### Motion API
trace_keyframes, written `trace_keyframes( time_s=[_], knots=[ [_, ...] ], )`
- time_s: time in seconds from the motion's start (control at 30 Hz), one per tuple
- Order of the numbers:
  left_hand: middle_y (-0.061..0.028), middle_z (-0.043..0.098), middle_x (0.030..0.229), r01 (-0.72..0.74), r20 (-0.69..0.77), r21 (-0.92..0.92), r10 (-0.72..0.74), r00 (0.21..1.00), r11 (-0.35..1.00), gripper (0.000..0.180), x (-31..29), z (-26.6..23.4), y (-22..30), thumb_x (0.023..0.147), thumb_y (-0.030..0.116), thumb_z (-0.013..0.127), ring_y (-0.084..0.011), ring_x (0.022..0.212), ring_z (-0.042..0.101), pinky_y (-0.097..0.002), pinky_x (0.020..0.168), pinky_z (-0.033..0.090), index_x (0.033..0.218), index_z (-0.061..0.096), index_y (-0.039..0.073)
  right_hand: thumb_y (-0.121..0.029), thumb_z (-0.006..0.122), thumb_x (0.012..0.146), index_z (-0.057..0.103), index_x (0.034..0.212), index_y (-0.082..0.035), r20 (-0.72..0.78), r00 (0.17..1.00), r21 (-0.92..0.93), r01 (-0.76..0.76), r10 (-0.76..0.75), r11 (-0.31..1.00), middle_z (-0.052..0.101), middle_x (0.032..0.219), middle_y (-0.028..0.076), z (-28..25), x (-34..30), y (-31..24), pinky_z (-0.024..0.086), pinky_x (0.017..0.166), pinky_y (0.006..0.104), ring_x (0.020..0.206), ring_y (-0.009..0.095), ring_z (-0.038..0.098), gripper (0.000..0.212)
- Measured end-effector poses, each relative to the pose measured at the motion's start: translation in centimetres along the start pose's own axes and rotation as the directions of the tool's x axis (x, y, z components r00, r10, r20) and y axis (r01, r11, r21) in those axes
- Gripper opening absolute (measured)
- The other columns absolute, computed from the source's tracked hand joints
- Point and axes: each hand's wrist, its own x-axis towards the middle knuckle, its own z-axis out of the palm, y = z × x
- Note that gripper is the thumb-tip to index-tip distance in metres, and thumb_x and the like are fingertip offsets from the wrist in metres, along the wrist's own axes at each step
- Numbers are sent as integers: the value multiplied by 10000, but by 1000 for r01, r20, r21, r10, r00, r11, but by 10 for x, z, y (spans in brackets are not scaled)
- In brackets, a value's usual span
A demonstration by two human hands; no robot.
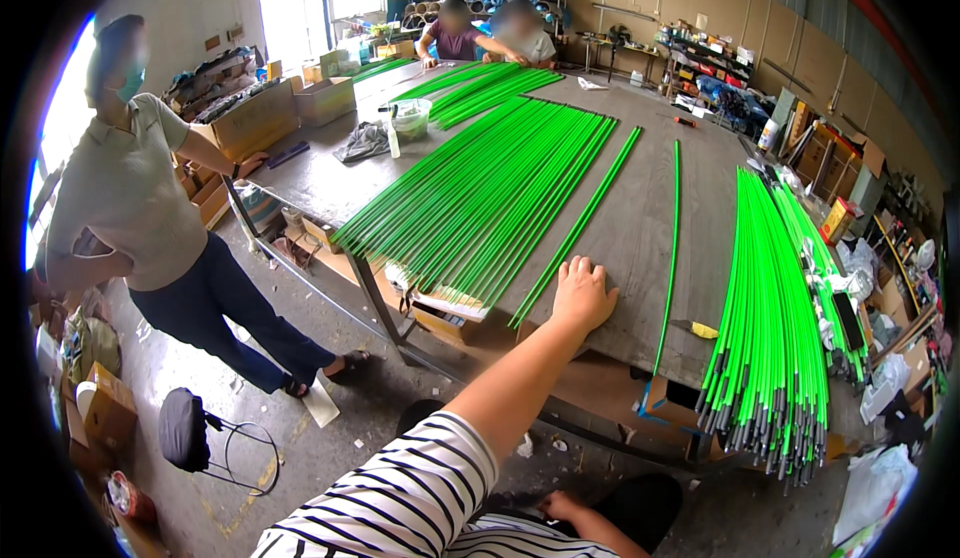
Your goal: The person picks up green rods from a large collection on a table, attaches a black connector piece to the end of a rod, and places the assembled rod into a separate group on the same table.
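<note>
My left hand [584, 296] rests on the grey table [640, 223] near its front edge, fingers apart and nothing in them. Just left of it lie a few thin green rods [580, 220], side by side. A single green rod [674, 248] lies apart to the right, its near end reaching over the table edge. Farther left, a wide row of green rods [500, 183] is fanned out flat. At the right, a thick bundle of green rods [770, 318] with dark ends overhangs the edge. Low by my lap is my right hand [562, 506], its fingers mostly hidden.
A person [150, 188] stands at the left with a hand on the table. Two people sit at the far side by more green rods [500, 93]. A clear tub [410, 118] and grey cloth [365, 142] lie far left. A stool [215, 443] stands on the floor.
</note>
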Motion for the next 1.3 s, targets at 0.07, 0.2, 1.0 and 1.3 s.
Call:
trace_keyframes(
  time_s=[0.07,0.2,1.0,1.3],
  knots=[
    [-129,493,1077,0,12,-5,0,1000,1000,368,1,-1,3,762,318,578,-262,1115,393,-402,991,259,984,573,24,-196,606,660,640,897,-29,-70,998,46,5,-1,999,607,945,211,-3,-4,0,466,764,406,898,338,593,292],
    [-126,493,1087,10,-3,7,-10,1000,1000,367,0,1,-3,764,318,577,-260,1124,387,-399,990,259,985,573,25,-189,605,646,641,886,-23,-118,992,45,42,-37,998,608,917,221,-14,-15,-12,468,755,411,875,342,599,294],
    [-138,487,1092,27,33,-1,-27,999,1000,393,-1,-2,-1,763,331,575,-267,1131,382,-402,989,258,1007,561,24,-359,538,790,677,847,-113,-152,984,-145,70,-92,987,662,763,73,3,1,8,485,684,344,707,215,637,288],
    [-145,488,1067,10,22,-6,-10,1000,1000,375,-1,-3,1,759,326,582,-276,1113,390,-416,975,269,970,562,17,-342,587,774,676,825,-102,-233,965,-178,76,-117,981,659,748,80,12,13,22,488,670,349,703,220,637,262]
  ],
)
